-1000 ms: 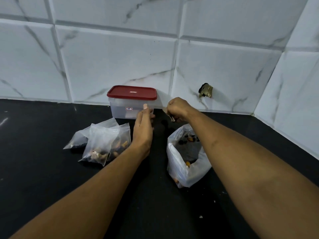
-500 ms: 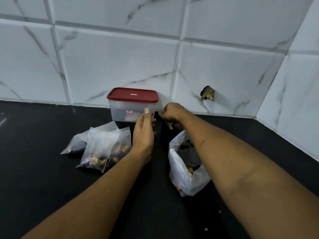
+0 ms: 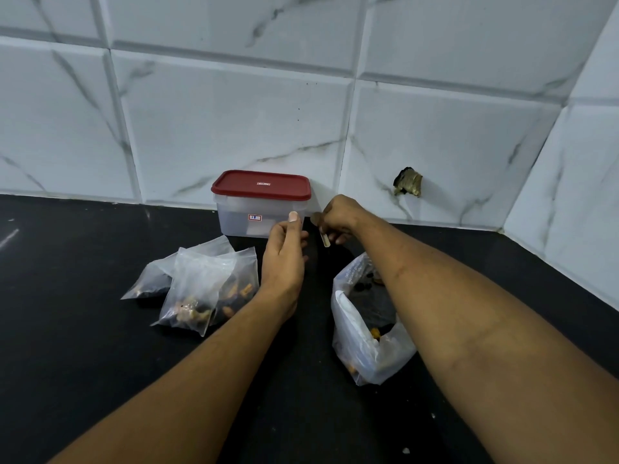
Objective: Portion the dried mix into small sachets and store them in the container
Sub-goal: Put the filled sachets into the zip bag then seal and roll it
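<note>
Sticker on container front, red-bordered, reading roughly "18". Lid logo staying unreadable. Print on bag blurring, too small to read.

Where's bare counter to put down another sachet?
Bare counter lies left of the sachets and container, and right of the big bag toward the corner. Crowded: between sachets and bag, where the left hand and the right hand, pinching a small strip, meet before the container.

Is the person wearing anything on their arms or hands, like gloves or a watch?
No. The left forearm and right forearm are bare, with no sleeves in view. The left hand and right hand have no gloves, and no watch, bracelet or ring shows. One short, plain nail shows on the left hand.
</note>
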Demonstrator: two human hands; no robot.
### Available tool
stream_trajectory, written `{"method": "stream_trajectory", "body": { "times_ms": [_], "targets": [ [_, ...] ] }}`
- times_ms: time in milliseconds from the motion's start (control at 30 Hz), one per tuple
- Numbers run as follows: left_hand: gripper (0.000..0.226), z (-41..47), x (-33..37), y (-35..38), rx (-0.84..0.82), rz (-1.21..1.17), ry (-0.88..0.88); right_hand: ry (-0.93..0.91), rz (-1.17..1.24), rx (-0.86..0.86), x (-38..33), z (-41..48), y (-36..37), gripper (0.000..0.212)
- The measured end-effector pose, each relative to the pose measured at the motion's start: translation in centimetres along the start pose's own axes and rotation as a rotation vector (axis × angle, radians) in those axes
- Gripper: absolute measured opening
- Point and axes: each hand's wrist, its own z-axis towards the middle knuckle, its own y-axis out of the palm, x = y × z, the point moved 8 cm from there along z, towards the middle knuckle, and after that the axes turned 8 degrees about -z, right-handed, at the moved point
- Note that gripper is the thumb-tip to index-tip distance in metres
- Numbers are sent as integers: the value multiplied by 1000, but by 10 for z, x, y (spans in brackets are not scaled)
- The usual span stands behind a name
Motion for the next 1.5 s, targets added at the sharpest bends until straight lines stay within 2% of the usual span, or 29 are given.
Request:
{"method": "stream_trajectory", "body": {
  "times_ms": [233,433,500,600,767,867,933,1033,1133,1233,1333,1433,1500],
  "targets": [
    [24,0,0,-1,9,2,19,-39,57,-1,-3,-8,-7,15],
    [29,0,0,-2,15,34,-17,-67,85,69,1,-43,-60,15],
    [30,-3,2,-1,7,97,-25,-64,104,96,8,-66,-80,16],
    [20,-10,8,3,-52,225,-17,-42,140,114,25,-106,-96,19],
    [27,-31,20,13,-215,661,12,54,163,65,73,-175,-85,27],
    [34,-49,24,18,-266,768,-81,142,149,135,101,-212,-76,23],
    [36,-64,21,20,-295,811,-168,230,220,125,118,-229,-65,30],
    [30,-80,21,21,-268,642,-276,292,463,-60,123,-247,-40,46],
    [28,-93,21,22,-241,422,-442,258,741,-180,108,-256,-34,43],
    [27,-101,23,24,-275,234,-610,216,987,-219,93,-257,-40,36],
    [26,-103,30,28,-314,55,-676,198,1081,-267,82,-260,-38,34],
    [26,-104,33,31,-339,-15,-672,157,1149,-318,73,-262,-32,40],
    [25,-106,33,30,-344,-47,-673,98,1144,-351,65,-263,-30,35]
  ]
}}
